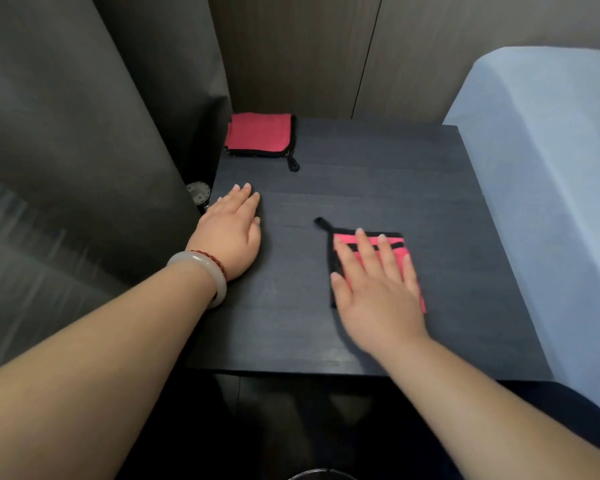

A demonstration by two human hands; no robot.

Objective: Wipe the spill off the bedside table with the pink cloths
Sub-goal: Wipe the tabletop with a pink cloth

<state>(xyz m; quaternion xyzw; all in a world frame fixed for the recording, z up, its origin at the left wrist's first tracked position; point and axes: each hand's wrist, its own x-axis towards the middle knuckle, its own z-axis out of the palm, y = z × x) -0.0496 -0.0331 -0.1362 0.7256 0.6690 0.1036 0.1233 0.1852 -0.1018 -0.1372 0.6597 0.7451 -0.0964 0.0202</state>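
Note:
A dark bedside table (361, 174) fills the middle of the view. One folded pink cloth with black trim (397, 245) lies right of centre, and my right hand (378, 292) presses flat on it with fingers spread. A second folded pink cloth (258, 133) lies at the table's far left corner, untouched. My left hand (231, 233) rests flat on the bare tabletop near the left edge, holding nothing. No spill is visible on the dark surface.
A grey curtain (84, 133) hangs along the left side. A bed with a light blue sheet (541, 202) borders the table's right edge. A small round object (199, 195) sits just off the table's left edge. Wood wall panels stand behind.

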